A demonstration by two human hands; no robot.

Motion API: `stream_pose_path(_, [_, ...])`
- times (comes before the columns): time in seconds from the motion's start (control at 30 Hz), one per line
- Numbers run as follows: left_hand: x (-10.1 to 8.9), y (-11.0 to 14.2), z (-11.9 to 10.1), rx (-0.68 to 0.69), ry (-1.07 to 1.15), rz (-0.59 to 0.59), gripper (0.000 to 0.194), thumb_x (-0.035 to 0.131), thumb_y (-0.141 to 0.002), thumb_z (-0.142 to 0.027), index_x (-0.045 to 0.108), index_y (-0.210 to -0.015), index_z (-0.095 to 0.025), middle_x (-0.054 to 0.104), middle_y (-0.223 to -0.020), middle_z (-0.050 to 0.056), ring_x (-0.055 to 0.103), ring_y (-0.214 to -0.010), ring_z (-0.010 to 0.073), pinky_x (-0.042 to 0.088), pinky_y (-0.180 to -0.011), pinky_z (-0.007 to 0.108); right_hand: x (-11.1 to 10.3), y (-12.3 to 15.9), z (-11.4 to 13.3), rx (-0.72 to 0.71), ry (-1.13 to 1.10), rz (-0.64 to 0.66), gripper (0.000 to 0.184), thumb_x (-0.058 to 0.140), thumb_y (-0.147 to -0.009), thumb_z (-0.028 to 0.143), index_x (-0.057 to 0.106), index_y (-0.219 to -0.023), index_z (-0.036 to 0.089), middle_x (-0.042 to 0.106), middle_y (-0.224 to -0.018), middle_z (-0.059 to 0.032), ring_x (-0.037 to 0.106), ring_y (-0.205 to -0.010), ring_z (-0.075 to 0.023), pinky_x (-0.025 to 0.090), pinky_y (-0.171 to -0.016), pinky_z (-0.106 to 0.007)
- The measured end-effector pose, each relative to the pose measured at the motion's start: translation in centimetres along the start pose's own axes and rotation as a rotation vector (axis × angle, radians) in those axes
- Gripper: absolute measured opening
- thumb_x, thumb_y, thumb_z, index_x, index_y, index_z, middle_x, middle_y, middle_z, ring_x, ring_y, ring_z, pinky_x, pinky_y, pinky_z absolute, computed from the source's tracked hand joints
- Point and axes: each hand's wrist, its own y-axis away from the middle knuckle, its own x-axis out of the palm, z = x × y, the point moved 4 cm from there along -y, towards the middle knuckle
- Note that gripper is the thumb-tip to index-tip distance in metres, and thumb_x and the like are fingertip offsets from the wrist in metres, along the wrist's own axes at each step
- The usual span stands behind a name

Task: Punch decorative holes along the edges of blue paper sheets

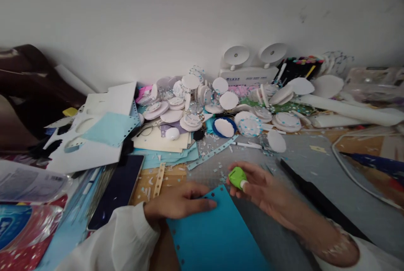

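Single head view, taken from the person's own eye level; the camera faces forward and tilts down over the worktop, whose grey mat (322,163) recedes from near to far; the left hand (183,201) and right hand (261,189) lie close to the lens, their forearms entering from near left and near right; the blue sheet (214,237) between them is cut off by the near edge of the view; the pale wall (176,18) fills the far background.
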Motion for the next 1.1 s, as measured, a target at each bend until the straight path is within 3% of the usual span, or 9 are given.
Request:
stream_pose_path(0.1, [0.2, -0.1, 0.0, -0.011, -0.017, -0.011, 0.05, 0.059, -0.084, -0.064, 0.057, -0.075, -0.014, 0.048, -0.062, -0.004, 0.041, -0.053, 0.0077, 0.033, -0.046, 0.018, -0.1, 0.0, -0.1, -0.042, 0.076, 0.009, 0.031, 0.081, -0.074, 0.039, 0.067, -0.095, 0.02, 0.069, -0.087, -0.0025, 0.064, -0.08, -0.0144, 0.05, -0.075, -0.027])
stream_pose_path(0.2, [0.6, -0.2, -0.1, 0.004, -0.031, 0.0, 0.051, 0.059, -0.084, -0.064, 0.055, -0.075, -0.014, 0.048, -0.064, -0.004, 0.042, -0.054, 0.0077, 0.033, -0.046, 0.018, -0.4, 0.1, -0.4, -0.086, 0.128, -0.011, 0.027, 0.08, -0.075, 0.039, 0.068, -0.087, 0.019, 0.068, -0.081, -0.0021, 0.061, -0.076, -0.0145, 0.049, -0.072, -0.026])
stream_pose_path(0.5, [0.7, -0.3, -0.5, 0.034, -0.043, -0.028, 0.05, 0.057, -0.086, -0.063, 0.051, -0.073, -0.015, 0.046, -0.062, -0.004, 0.04, -0.053, 0.0075, 0.031, -0.046, 0.018, -1.5, 0.5, -0.7, -0.164, 0.296, -0.165, 0.032, 0.081, -0.072, 0.039, 0.068, -0.094, 0.021, 0.07, -0.083, -0.0027, 0.065, -0.076, -0.0165, 0.054, -0.067, -0.025])
stream_pose_path(0.7, [0.7, -0.4, -0.4, 0.04, -0.014, -0.065, 0.051, 0.056, -0.085, -0.065, 0.055, -0.077, -0.015, 0.049, -0.064, -0.003, 0.044, -0.054, 0.0086, 0.034, -0.047, 0.019, -1.4, 0.3, -0.3, -0.221, 0.445, -0.234, 0.038, 0.08, -0.071, 0.046, 0.067, -0.098, 0.023, 0.073, -0.097, -0.0071, 0.07, -0.09, -0.0241, 0.059, -0.078, -0.033])
stream_pose_path(0.97, [0.6, -0.5, -0.4, 0.094, -0.044, -0.091, 0.051, 0.053, -0.087, -0.065, 0.05, -0.074, -0.015, 0.044, -0.061, -0.005, 0.039, -0.052, 0.0073, 0.031, -0.044, 0.018, -0.5, 0.9, 0.2, -0.448, 0.91, -0.163, 0.024, 0.068, -0.083, 0.036, 0.064, -0.106, 0.028, 0.071, -0.106, -0.0056, 0.068, -0.097, -0.0237, 0.058, -0.08, -0.034])
stream_pose_path(1.1, [0.7, -0.5, -0.5, 0.118, -0.096, -0.102, 0.051, 0.05, -0.089, -0.063, 0.049, -0.072, -0.016, 0.043, -0.061, -0.005, 0.038, -0.054, 0.0079, 0.03, -0.044, 0.018, -0.2, 1.1, 0.2, -0.542, 1.144, -0.144, 0.028, 0.067, -0.084, 0.031, 0.06, -0.111, 0.029, 0.069, -0.108, -0.004, 0.065, -0.102, -0.0228, 0.054, -0.087, -0.035])
